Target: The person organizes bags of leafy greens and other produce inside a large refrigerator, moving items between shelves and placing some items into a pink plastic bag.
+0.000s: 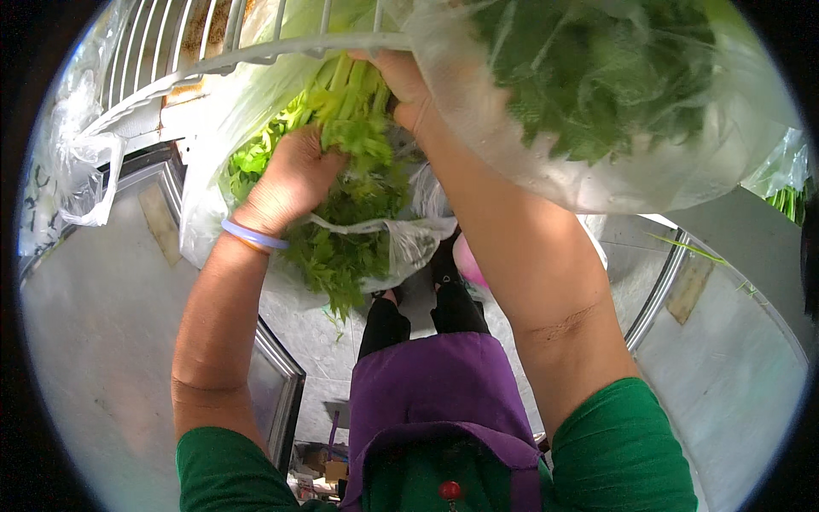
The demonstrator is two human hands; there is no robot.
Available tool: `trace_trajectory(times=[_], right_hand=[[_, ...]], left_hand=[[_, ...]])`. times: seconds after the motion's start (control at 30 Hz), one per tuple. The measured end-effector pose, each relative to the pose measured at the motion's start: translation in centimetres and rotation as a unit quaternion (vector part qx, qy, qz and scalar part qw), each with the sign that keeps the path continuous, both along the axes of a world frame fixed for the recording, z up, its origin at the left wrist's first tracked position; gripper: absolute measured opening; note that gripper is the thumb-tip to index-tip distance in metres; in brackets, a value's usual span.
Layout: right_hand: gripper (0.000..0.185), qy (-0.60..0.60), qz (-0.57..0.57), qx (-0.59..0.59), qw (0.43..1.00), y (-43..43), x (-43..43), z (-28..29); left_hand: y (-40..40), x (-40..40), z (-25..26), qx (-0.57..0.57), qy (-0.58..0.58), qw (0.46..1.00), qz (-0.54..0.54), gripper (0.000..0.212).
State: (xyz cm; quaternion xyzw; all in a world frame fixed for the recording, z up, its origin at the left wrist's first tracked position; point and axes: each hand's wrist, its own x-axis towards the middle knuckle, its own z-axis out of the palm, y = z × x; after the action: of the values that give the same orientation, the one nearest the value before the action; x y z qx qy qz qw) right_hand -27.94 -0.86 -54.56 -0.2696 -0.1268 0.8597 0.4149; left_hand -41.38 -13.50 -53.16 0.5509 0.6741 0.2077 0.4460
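A bunch of celery (355, 121) with pale green stalks and leafy tops lies in an open clear plastic bag (205, 192), its leaves hanging down. My left hand (297, 173), with a lilac band on the wrist, is closed on the leafy part of the celery. Higher up, my right hand (400, 80) is beside the stalks at the rack's edge; its fingertips are partly hidden, so its grip is unclear. Over my right forearm hangs a large clear plastic bag (640, 185) with dark leafy greens (576, 89) inside.
A white wire rack (301, 43) with rusty parts behind it runs across the top. Crumpled plastic bags (83, 147) hang at the left. Two open door panels (115, 307) (723, 358) flank me. A pink object (470, 261) lies below, near my feet. More greens (788, 203) show at the far right.
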Motion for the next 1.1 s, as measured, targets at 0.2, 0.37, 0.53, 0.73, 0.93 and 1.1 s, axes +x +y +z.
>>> trace_trajectory(times=[0.2, 0.37, 0.53, 0.73, 0.93, 1.1], right_hand=[[0.035, 0.046, 0.108, -0.029, 0.993, -0.9, 0.3, -0.5], [0.035, -0.182, 0.087, -0.021, 0.979, -0.8, -1.2, -4.4], [0.033, -0.014, 0.146, 0.006, 0.989, -0.2, -0.5, -2.5], [0.032, -0.039, 0.106, 0.009, 0.994, 1.0, 0.4, -2.2], [0.030, -0.054, 0.096, 0.005, 0.994, 0.4, 0.2, -2.1], [0.029, -0.074, 0.092, 0.017, 0.993, 1.0, 0.5, -1.5]], left_hand=[[0.1, 0.4, 0.7, -0.031, -0.196, 0.973, 0.114, 0.035], [1.8, 1.9, 1.0, -0.043, -0.251, 0.959, 0.122, 0.026], [1.9, 0.1, 0.6, -0.101, -0.188, 0.975, 0.057, 0.019], [3.6, 1.7, 2.3, -0.150, -0.080, 0.985, -0.003, 0.027], [3.1, -0.2, -3.1, 0.162, 0.059, 0.975, -0.143, 0.026], [3.8, 0.2, -1.6, 0.109, 0.267, 0.919, -0.270, 0.015]])
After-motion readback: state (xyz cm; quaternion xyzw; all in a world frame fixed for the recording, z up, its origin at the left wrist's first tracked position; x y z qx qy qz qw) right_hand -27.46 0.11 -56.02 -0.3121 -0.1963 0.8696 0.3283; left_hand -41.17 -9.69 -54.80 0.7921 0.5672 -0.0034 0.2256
